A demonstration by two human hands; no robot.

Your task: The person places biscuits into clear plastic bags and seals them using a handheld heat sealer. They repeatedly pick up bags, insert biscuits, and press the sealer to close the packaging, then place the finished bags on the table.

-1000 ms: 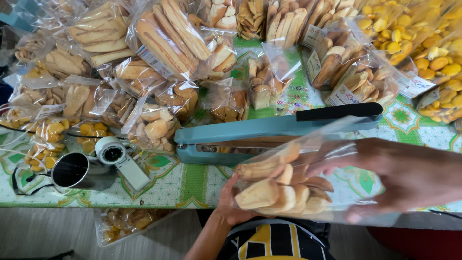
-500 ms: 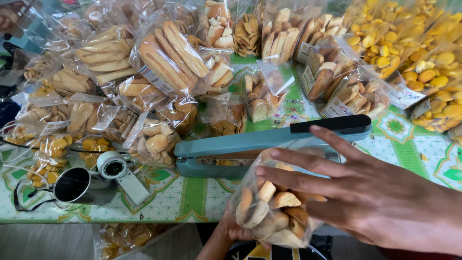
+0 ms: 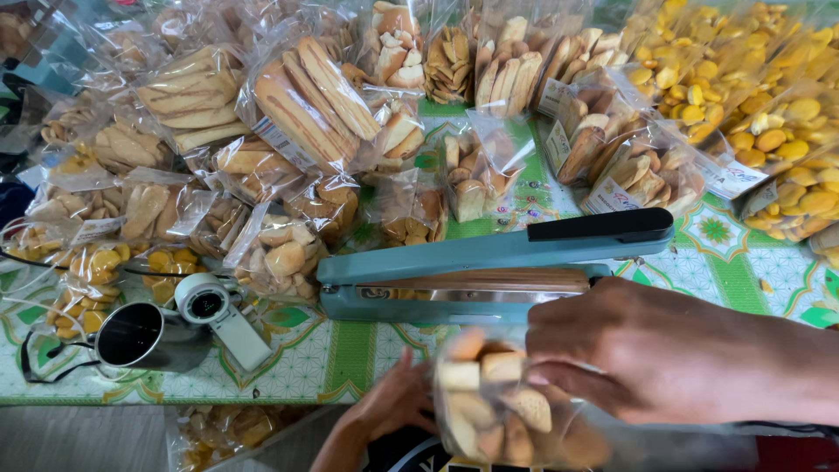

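While a metal cup (image 3: 140,336) and a small white scale (image 3: 214,310) sit at the table's left, the left hand (image 3: 393,406) supports a clear bag of biscuits (image 3: 502,411) from below. The right hand (image 3: 664,354) clamps the bag's top, just before the teal heat sealer (image 3: 489,267), its lever raised.

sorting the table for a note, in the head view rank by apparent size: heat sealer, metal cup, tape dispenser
1. Teal heat sealer, by far largest.
2. Metal cup.
3. White tape dispenser, close to the cup in size, so that order is unsure.
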